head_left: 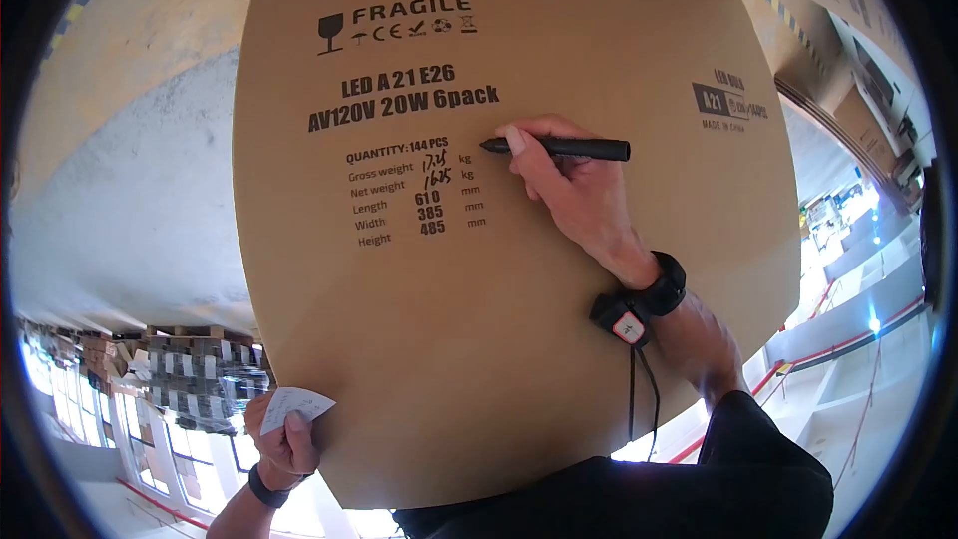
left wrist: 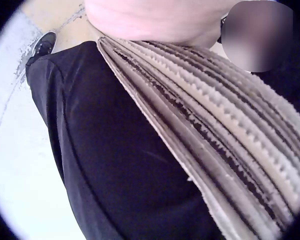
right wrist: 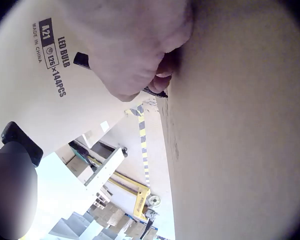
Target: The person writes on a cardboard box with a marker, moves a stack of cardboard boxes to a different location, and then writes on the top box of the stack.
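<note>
A large brown cardboard sheet (head_left: 429, 339) with black print fills the head view, handwritten figures beside its weight lines. My right hand (head_left: 579, 190) pinches a black marker (head_left: 589, 149), its tip just right of the printed quantity line; whether it touches is unclear. At the lower left, my left hand (head_left: 289, 439) holds a small white paper (head_left: 291, 407) under the thumb at the sheet's edge. In the left wrist view, several stacked cardboard edges (left wrist: 210, 105) run beneath the left hand (left wrist: 160, 20). The right wrist view shows the right hand (right wrist: 135, 45) with the marker (right wrist: 81, 60).
Wrapped stacks of goods (head_left: 200, 379) stand at the left beyond the sheet. A yellow pallet jack (right wrist: 140, 200) and cartons (right wrist: 110, 217) are on the floor in the right wrist view. A dark-clothed leg (left wrist: 115, 140) lies beside the cardboard edges.
</note>
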Demonstrator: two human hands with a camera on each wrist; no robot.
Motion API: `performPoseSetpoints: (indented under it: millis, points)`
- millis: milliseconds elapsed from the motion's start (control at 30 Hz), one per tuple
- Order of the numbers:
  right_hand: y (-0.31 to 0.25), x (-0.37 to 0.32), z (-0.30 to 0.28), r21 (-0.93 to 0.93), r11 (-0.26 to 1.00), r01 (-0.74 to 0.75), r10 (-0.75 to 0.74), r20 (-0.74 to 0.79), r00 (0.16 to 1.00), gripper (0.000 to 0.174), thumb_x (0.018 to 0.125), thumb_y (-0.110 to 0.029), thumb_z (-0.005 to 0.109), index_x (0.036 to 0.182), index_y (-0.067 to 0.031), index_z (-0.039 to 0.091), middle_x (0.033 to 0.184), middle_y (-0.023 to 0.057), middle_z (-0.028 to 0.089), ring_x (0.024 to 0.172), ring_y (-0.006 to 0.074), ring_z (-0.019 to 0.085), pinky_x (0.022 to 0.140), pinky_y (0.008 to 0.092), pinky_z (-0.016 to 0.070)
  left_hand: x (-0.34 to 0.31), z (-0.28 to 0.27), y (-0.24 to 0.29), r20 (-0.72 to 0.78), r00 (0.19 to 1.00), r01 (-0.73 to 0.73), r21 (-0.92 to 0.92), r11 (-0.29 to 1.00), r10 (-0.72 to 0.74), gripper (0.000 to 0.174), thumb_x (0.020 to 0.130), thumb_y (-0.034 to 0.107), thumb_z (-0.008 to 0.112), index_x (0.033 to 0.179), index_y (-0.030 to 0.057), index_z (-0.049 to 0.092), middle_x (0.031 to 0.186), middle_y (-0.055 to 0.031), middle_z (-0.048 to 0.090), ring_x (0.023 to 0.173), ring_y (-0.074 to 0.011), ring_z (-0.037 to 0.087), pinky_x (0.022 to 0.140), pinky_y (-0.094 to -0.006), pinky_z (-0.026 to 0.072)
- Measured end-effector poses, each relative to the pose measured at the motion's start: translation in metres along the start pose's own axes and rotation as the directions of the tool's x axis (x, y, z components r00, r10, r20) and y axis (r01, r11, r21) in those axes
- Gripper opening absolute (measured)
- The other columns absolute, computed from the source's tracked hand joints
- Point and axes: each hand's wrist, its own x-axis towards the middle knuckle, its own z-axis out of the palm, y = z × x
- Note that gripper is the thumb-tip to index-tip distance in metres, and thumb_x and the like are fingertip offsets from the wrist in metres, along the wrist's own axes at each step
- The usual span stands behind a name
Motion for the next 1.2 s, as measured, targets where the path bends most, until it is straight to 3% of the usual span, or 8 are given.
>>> performPoseSetpoints:
  millis: [400,500,600,700,767,867,1100,1200]
  points:
    - [-0.004,0.002,0.003,0.001,0.999,0.035,-0.035,0.005,0.999,0.021,0.097,-0.021,0.064,0.093,-0.0007,0.068,0.065,-0.0080,0.049,0.060,0.0005,0.040,0.050,0.0199,0.0311,-0.003,-0.001,0.000,0.004,1.000,0.006,0.049,0.999,-0.006,0.011,0.092,0.009,0.048,0.100,0.0031,0.053,0.095,-0.0145,0.063,0.087,-0.0270,0.057,0.080,-0.0402,0.0449]
    - [-0.004,0.001,0.003,0.060,0.997,-0.051,0.051,0.010,0.999,0.021,0.097,-0.021,0.064,0.092,-0.0012,0.068,0.064,-0.0078,0.049,0.058,0.0005,0.041,0.049,0.0202,0.0318,-0.005,0.002,-0.002,-0.025,1.000,-0.012,0.048,0.999,0.013,0.011,0.092,0.008,0.048,0.102,0.0039,0.051,0.097,-0.0151,0.062,0.088,-0.0276,0.057,0.080,-0.0407,0.0452]
    - [-0.003,0.004,0.001,-0.026,1.000,0.000,0.001,0.005,1.000,0.021,0.097,-0.021,0.064,0.092,-0.0017,0.068,0.064,-0.0068,0.051,0.057,0.0006,0.043,0.048,0.0203,0.0332,-0.008,0.004,-0.004,-0.038,0.999,-0.029,0.053,0.998,0.031,0.013,0.093,0.007,0.048,0.105,0.0049,0.049,0.100,-0.0161,0.060,0.089,-0.0283,0.057,0.081,-0.0412,0.0454]
    - [0.000,0.004,-0.001,0.016,0.997,-0.081,0.082,-0.017,0.997,0.021,0.097,-0.021,0.064,0.092,-0.0017,0.068,0.063,-0.0061,0.053,0.055,0.0010,0.045,0.047,0.0203,0.0340,-0.008,0.003,-0.005,-0.020,0.999,-0.035,0.041,0.999,0.035,0.015,0.093,0.007,0.048,0.108,0.0056,0.047,0.103,-0.0168,0.059,0.089,-0.0285,0.057,0.080,-0.0416,0.0456]
    - [-0.004,0.003,0.003,0.067,0.997,-0.043,0.049,-0.096,0.994,0.021,0.097,-0.021,0.064,0.093,-0.0012,0.068,0.064,-0.0061,0.053,0.055,0.0011,0.046,0.047,0.0201,0.0343,-0.007,-0.003,-0.005,0.054,0.997,-0.068,0.077,0.995,0.064,0.017,0.093,0.007,0.048,0.110,0.0061,0.045,0.104,-0.0169,0.059,0.089,-0.0284,0.057,0.080,-0.0416,0.0458]
    - [-0.007,0.005,0.002,0.066,0.997,-0.040,0.048,-0.124,0.991,0.021,0.097,-0.021,0.064,0.094,-0.0004,0.067,0.065,-0.0056,0.053,0.055,0.0013,0.047,0.047,0.0199,0.0350,-0.011,0.003,-0.008,-0.025,0.997,-0.069,0.090,0.994,0.072,0.017,0.093,0.007,0.048,0.109,0.0058,0.046,0.101,-0.0161,0.059,0.088,-0.0282,0.057,0.080,-0.0418,0.0457]
    - [-0.003,0.005,-0.001,0.089,0.994,-0.066,0.079,-0.150,0.986,0.021,0.097,-0.020,0.063,0.093,-0.0004,0.066,0.064,-0.0057,0.053,0.054,0.0016,0.046,0.047,0.0199,0.0350,-0.014,0.002,-0.008,-0.006,1.000,-0.005,0.056,0.998,0.005,0.015,0.093,0.008,0.049,0.108,0.0063,0.046,0.101,-0.0156,0.059,0.088,-0.0283,0.057,0.080,-0.0414,0.0455]
    - [0.005,0.005,-0.004,-0.026,0.999,0.025,-0.027,-0.064,0.998,0.021,0.096,-0.020,0.063,0.089,-0.0007,0.066,0.063,-0.0059,0.053,0.052,0.0016,0.045,0.046,0.0203,0.0344,-0.010,0.000,-0.005,0.018,1.000,-0.017,0.049,0.999,0.016,0.015,0.093,0.008,0.049,0.108,0.0065,0.046,0.101,-0.0153,0.059,0.088,-0.0282,0.057,0.080,-0.0415,0.0454]
